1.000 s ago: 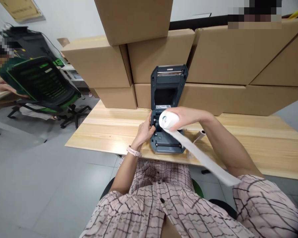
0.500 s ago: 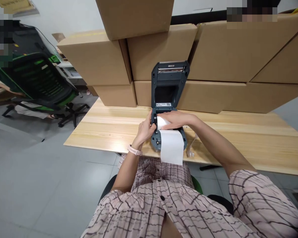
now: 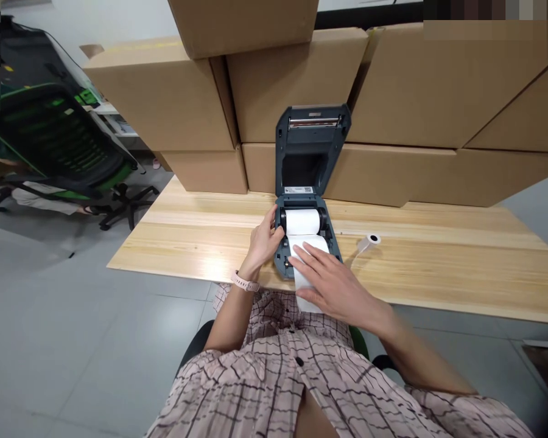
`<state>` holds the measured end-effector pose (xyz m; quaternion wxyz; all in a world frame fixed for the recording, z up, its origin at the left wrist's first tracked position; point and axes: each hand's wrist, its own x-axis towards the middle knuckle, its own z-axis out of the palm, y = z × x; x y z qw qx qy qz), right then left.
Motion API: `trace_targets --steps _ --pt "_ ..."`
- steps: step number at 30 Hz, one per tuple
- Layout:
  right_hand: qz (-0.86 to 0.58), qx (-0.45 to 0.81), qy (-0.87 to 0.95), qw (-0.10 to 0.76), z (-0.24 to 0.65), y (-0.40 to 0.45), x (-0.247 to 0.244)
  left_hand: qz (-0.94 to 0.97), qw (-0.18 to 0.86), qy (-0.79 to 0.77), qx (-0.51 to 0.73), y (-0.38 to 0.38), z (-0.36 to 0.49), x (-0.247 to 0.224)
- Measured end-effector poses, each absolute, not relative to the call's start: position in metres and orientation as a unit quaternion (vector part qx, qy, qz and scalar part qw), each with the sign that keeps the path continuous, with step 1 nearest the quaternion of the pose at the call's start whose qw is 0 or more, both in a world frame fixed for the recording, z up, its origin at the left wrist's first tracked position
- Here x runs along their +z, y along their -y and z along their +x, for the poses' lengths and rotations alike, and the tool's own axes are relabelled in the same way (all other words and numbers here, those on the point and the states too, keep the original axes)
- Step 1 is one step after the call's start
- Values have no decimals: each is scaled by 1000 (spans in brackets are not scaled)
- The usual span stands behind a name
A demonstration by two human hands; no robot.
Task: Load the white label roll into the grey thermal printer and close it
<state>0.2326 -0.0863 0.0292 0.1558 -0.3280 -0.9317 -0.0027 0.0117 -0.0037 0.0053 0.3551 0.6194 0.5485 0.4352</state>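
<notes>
A dark grey label printer [image 3: 281, 258] stands on the wooden table with its lid [image 3: 311, 146] raised. Inside it a white paper roll [image 3: 302, 221] sits between two black holders. The roll's loose paper strip [image 3: 310, 297] runs toward me over the printer's front and past the table edge. My left hand [image 3: 263, 240] grips the printer's left side, thumb on the rim near the roll. Lying on the strip with fingers spread is my right hand [image 3: 331, 283]; its palm hides part of the paper and the printer's front right corner.
Right of the printer, a small white roll [image 3: 369, 243] with a loose tail lies on the table [image 3: 438, 261]. Cardboard boxes [image 3: 406, 91] are stacked along the back. On the left, beyond the table, is a black and green office chair [image 3: 50, 140] with a person partly visible.
My right hand has moved from the paper roll toward me onto the loose strip, uncovering the roll. The small white roll on the right now shows. My left hand stays on the printer.
</notes>
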Motion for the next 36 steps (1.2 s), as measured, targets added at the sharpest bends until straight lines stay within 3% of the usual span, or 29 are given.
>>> trace_targets --steps 6,14,22,36 --pt "-359 18 911 200 213 103 22 582 425 -473 507 -1 14 -11" --pt "-382 67 884 263 226 86 31 568 452 -455 515 0 14 -12" --pt "-433 -23 883 180 220 81 22 568 446 -459 518 -1 13 -13" --pt "-402 -11 896 187 242 91 26 555 459 -458 521 4 16 -7"
